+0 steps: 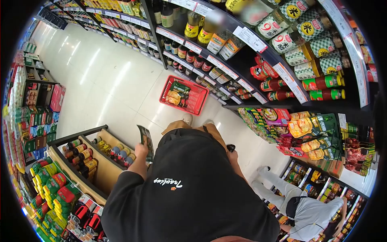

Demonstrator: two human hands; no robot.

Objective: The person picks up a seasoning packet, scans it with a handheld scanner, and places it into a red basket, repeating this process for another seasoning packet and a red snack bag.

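1. The left hand [141, 150] grips a flat dark packet [146, 142], held upright just above the fingers; its print is too blurred to read.
2. The right hand [231, 152] is mostly hidden behind the black-shirted torso; a small dark object [230, 148] shows at it, but I cannot tell the grip.
3. Ahead of both hands, on the floor, sits a red basket [198, 103] with packets inside.
4. Right of the right hand, another person [306, 209] crouches, partly cut off.
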